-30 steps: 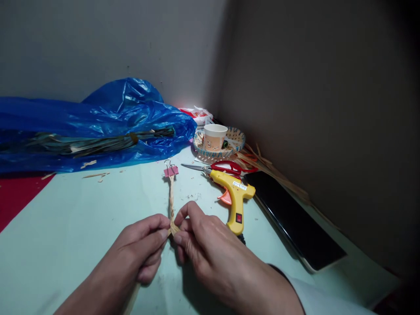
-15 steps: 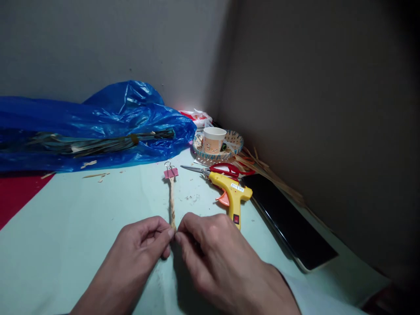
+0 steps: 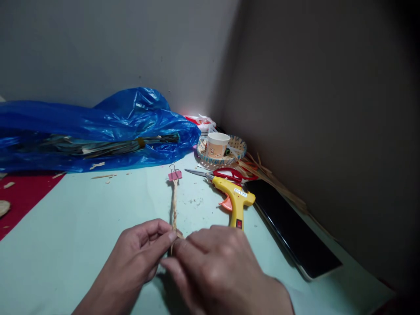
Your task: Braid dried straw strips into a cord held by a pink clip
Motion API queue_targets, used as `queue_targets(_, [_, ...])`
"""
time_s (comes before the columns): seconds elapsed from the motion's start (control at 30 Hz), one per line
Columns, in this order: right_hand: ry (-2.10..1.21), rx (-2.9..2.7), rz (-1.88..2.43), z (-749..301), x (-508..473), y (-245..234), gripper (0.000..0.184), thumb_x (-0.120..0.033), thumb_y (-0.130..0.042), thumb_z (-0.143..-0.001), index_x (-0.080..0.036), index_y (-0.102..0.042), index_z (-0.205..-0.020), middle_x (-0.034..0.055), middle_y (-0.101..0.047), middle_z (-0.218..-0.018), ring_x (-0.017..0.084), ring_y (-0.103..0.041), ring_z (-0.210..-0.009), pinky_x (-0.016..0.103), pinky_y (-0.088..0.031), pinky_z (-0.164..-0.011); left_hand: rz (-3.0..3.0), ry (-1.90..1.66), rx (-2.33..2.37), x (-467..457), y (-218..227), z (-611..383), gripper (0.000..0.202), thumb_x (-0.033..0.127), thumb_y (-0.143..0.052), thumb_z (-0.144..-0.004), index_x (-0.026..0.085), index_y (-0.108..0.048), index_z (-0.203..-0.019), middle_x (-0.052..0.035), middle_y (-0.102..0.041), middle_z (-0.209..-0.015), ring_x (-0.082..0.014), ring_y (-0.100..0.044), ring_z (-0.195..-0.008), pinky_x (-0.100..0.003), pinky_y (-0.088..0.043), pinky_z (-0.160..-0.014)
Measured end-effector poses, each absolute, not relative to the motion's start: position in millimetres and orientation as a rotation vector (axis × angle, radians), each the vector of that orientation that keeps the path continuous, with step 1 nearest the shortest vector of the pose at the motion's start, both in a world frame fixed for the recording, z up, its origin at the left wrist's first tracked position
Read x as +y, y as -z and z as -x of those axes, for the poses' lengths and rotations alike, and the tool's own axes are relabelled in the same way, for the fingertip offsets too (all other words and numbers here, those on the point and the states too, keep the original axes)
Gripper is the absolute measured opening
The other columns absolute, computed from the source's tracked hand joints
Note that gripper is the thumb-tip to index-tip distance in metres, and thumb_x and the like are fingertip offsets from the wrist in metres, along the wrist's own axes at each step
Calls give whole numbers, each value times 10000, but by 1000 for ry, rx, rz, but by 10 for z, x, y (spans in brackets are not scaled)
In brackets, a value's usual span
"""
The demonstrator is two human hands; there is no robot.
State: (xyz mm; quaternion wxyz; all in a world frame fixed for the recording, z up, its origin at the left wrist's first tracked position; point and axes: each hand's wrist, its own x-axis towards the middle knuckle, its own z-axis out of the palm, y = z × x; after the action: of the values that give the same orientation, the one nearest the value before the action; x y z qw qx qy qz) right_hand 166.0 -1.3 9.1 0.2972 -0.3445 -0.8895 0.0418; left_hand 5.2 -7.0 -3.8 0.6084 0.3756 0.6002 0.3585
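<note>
A thin braided straw cord (image 3: 174, 205) lies on the pale green table (image 3: 75, 218), its far end clamped in a pink binder clip (image 3: 174, 175). My left hand (image 3: 139, 258) pinches the cord's near end between thumb and forefinger. My right hand (image 3: 216, 271) is closed over the same end from the right, its fingers curled against my left fingertips and hiding the loose strands.
A yellow glue gun (image 3: 235, 199) and red-handled scissors (image 3: 226, 174) lie just right of the cord. Behind them a small woven basket (image 3: 238, 146) holds a paper cup (image 3: 217, 145). A black phone (image 3: 292, 227) lies at right. A blue plastic bag (image 3: 98, 129) of straw fills the back left.
My right hand has turned over the cord's end and now covers it; my left hand keeps its pinch. The view has shifted slightly.
</note>
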Motion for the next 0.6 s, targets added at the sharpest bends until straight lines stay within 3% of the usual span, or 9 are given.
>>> queue_targets(0.1, [-411,-2189,1128,-1747,82,-269,265,-261,-463,-946,-175,-656,-786,23,-641,-697,147,-563,-630,285,-382,-603,-859,-832,1394,-71,44,-59,285,446,-708,-692,170,-637,-682,59,-512,-528,-48,-272,-433,-198,-163,-440])
queue_targets(0.17, [-618,-2167,1215,-1788,144,-302,218,-266,-475,-945,-185,-658,-859,23,-665,-781,149,-580,-721,278,-392,-674,-816,-829,1384,-72,44,-59,285,446,-716,-686,170,-646,-711,14,-622,-637,-55,-357,-471,-190,-183,-454])
queue_targets(0.23, [-885,-2193,1259,-1804,184,-279,212,-300,-478,-948,-198,-656,-895,15,-680,-816,151,-584,-775,264,-390,-686,-784,-826,1368,-71,38,-51,285,435,-734,-670,171,-646,-732,-1,-653,-675,-67,-417,-514,-182,-201,-470])
queue_targets(0.33, [-1229,-2197,1200,-1798,213,-223,242,-317,-466,-957,-197,-653,-862,-11,-684,-733,131,-585,-751,233,-381,-670,-809,-800,1350,-64,21,-40,303,437,-742,-657,162,-632,-724,18,-626,-607,-44,-333,-457,-184,-149,-452])
queue_targets(0.5, [-1213,-2241,1215,-1800,248,-232,238,-254,-500,-929,-174,-657,-769,-19,-668,-682,98,-536,-650,216,-353,-643,-916,-811,1380,-63,-8,-80,314,454,-702,-676,153,-616,-697,37,-607,-587,-24,-237,-405,-195,-129,-426])
queue_targets(0.6, [-1123,-2300,1253,-1810,260,-248,210,-259,-522,-904,-175,-654,-764,-11,-654,-676,110,-527,-669,218,-333,-618,-1016,-820,1467,-59,-4,-95,295,450,-667,-707,168,-604,-653,47,-589,-567,-51,-305,-429,-196,-229,-447])
